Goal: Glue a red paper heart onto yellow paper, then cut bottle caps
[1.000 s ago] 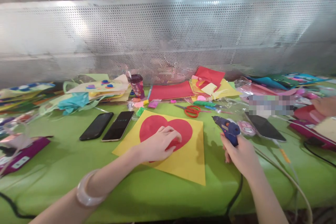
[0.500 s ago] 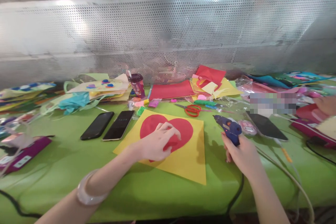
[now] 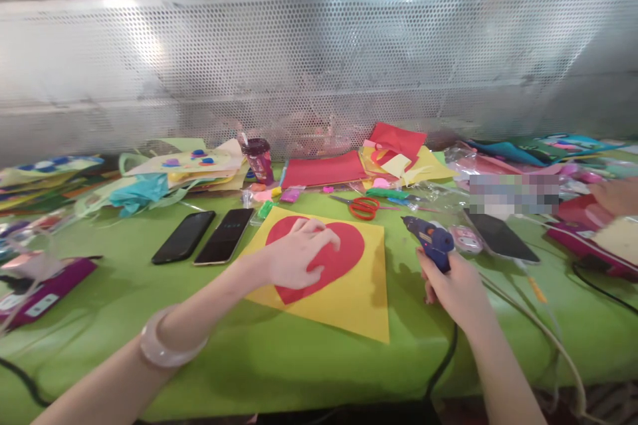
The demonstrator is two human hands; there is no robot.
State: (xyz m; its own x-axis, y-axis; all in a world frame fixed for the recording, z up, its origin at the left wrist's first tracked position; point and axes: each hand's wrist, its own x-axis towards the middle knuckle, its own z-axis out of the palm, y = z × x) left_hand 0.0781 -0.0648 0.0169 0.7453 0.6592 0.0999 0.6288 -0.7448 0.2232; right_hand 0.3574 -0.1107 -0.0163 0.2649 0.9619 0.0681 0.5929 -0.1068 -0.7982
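Observation:
A red heart (image 3: 343, 252) lies on a yellow sheet (image 3: 366, 305) on the green table. Over the heart's left and middle part is my left hand (image 3: 299, 255), its fingers spread and bent, holding nothing; whether its fingertips touch the heart is unclear. My right hand (image 3: 456, 285), right of the sheet, grips the handle of a blue glue gun (image 3: 434, 244). The gun's dark nozzle points up and left, away from the heart, and its black cord hangs down toward the table's front edge.
Two phones (image 3: 183, 237) lie left of the sheet, another phone (image 3: 501, 234) at the right. Behind the sheet are red scissors (image 3: 363, 208), a purple cup (image 3: 260, 163) and red felt (image 3: 323, 170). Another person's hand (image 3: 618, 198) is at the far right. Power strips lie at both sides.
My left hand has shifted slightly up and left over the heart, showing more of its lower tip. My right hand still holds the glue gun; the whole view has moved slightly.

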